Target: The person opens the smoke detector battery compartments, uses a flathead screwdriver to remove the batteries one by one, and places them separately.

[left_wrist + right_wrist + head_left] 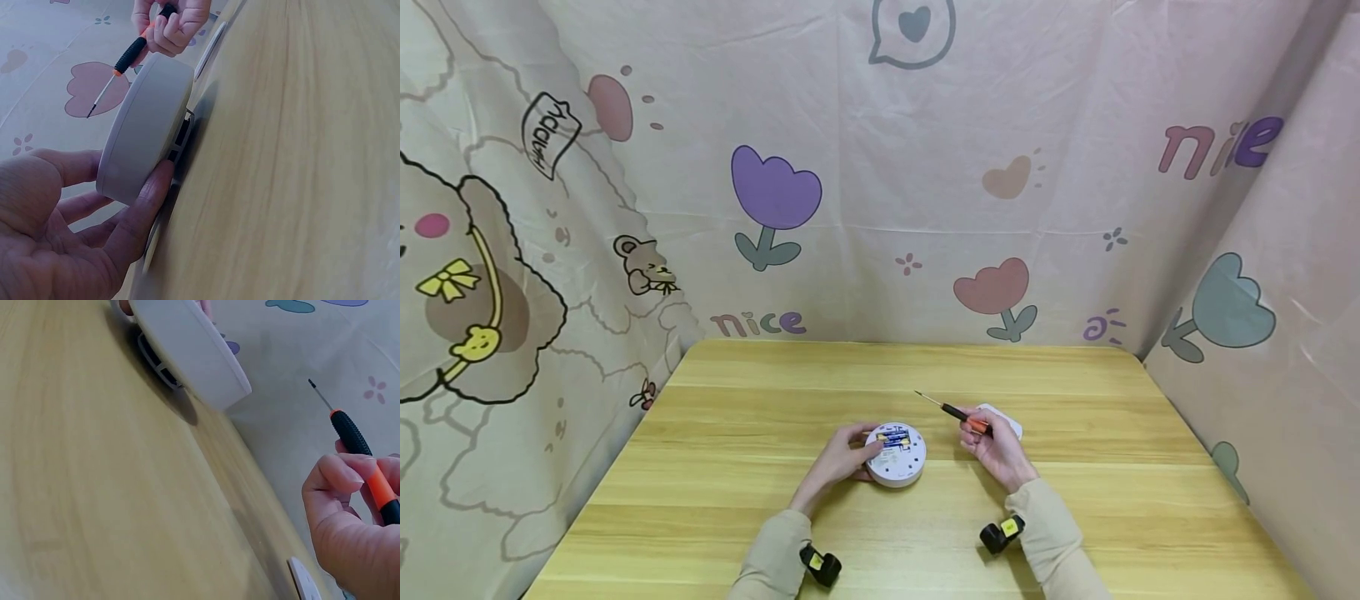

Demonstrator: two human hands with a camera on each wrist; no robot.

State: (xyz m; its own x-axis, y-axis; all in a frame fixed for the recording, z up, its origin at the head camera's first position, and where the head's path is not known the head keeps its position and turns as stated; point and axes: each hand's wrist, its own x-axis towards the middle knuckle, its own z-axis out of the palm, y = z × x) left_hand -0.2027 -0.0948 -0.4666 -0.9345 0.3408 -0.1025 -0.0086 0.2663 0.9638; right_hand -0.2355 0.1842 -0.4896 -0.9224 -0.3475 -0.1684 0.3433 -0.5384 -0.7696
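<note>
My left hand (842,460) grips a round white battery device (904,468) by its left side, fingers and thumb about the rim. Blue batteries (892,437) lie in the compartment on its upward face. A bracket-like piece (182,139) shows under the device, close over the table, in the left wrist view. My right hand (996,450) holds a screwdriver (956,412) by its black and orange handle. The thin shaft points up and left, its tip apart from the device. Behind the right hand lies a white plastic cover (1011,423), partly hidden by the hand.
The wooden table (760,408) carries the cover and spreads to both sides of the hands. Printed cloth (880,250) hangs along its back and both sides. A small black camera (1002,534) is on the right wrist, another (822,567) on the left.
</note>
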